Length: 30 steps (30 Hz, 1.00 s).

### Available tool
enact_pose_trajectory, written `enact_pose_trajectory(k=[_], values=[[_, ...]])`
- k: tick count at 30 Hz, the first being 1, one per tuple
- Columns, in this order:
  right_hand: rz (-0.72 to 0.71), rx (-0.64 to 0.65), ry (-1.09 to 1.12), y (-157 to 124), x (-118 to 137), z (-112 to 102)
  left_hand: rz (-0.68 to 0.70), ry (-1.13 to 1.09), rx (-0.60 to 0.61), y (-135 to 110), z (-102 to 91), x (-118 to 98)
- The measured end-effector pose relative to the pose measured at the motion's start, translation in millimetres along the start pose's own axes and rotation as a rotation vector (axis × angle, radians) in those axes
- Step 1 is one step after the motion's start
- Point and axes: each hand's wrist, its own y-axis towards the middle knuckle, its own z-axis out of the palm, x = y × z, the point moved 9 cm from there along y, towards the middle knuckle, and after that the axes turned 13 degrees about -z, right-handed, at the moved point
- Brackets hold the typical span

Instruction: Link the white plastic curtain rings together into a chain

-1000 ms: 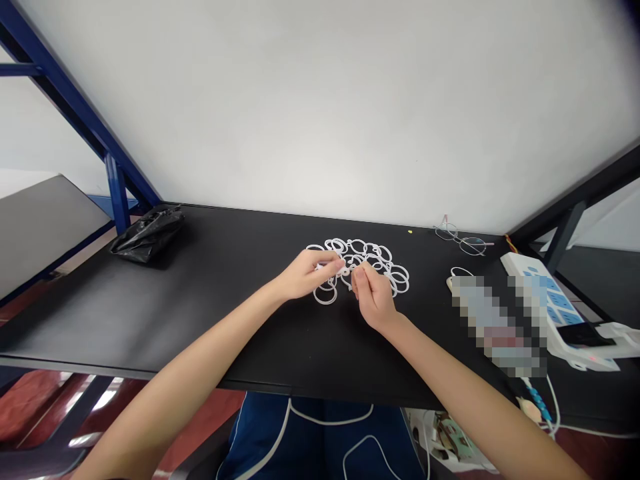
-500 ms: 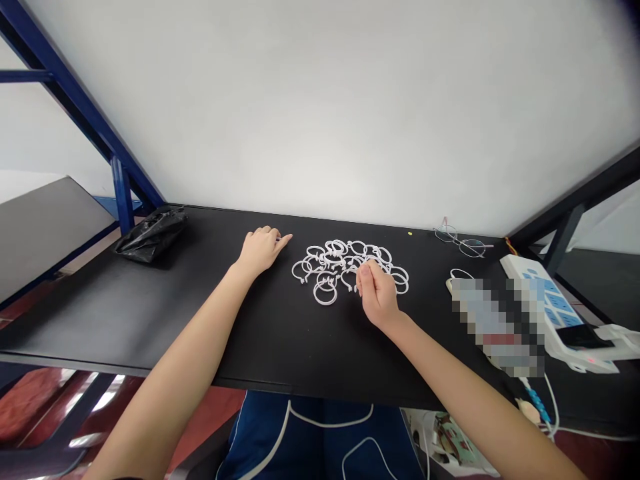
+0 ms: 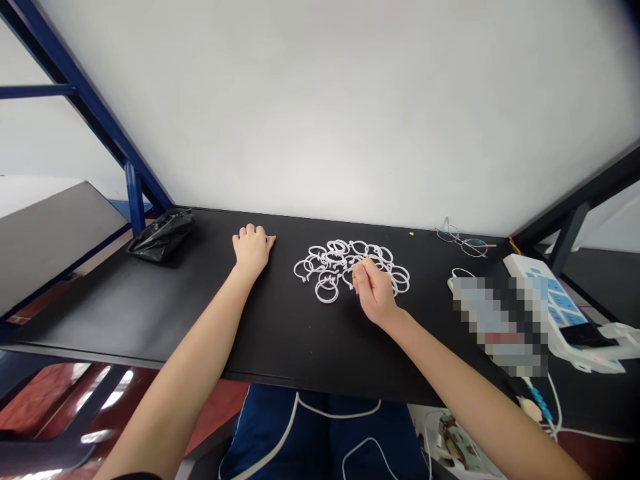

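Observation:
A loose pile of thin white rings (image 3: 327,293), several with small knobs at an open end, lies on the black tabletop (image 3: 300,340). To the left of this pile, my left hand (image 3: 251,252) rests low on the surface, back upward, its fingers curled under. A small white bit shows beside its thumb; the rest is hidden beneath the hand. My right hand (image 3: 374,292) is closed in a fist at the near right side of the pile, covering some rings. Whatever lies inside its fingers cannot be seen.
A crumpled black plastic bag (image 3: 163,235) sits at the far left. On the right are eyeglasses (image 3: 474,248), a pixelated phone-like object (image 3: 500,327) with a cable, and a white power strip (image 3: 547,300). A white wall (image 3: 320,120) rises behind the tabletop.
My left hand has shifted left, farther from the rings, and its thumb lies closer in. My right fist has barely moved. The view has shifted slightly.

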Motion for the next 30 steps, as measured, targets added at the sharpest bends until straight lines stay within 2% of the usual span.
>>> enact_pose_trajectory(k=[13, 21, 30], values=[[0.007, 0.007, 0.015, -0.6, -0.4, 2.3, 0.041, -0.031, 0.050, 1.1, -1.1, -1.8], [-0.007, 0.023, 0.022, -0.5, 2.2, 3.3, 0.037, -0.073, 0.016, -0.9, -7.1, -3.8], [-0.006, 0.046, 0.056, 0.1, 3.1, 6.7, 0.045, -0.110, 0.031, -1.3, -9.3, -6.0]])
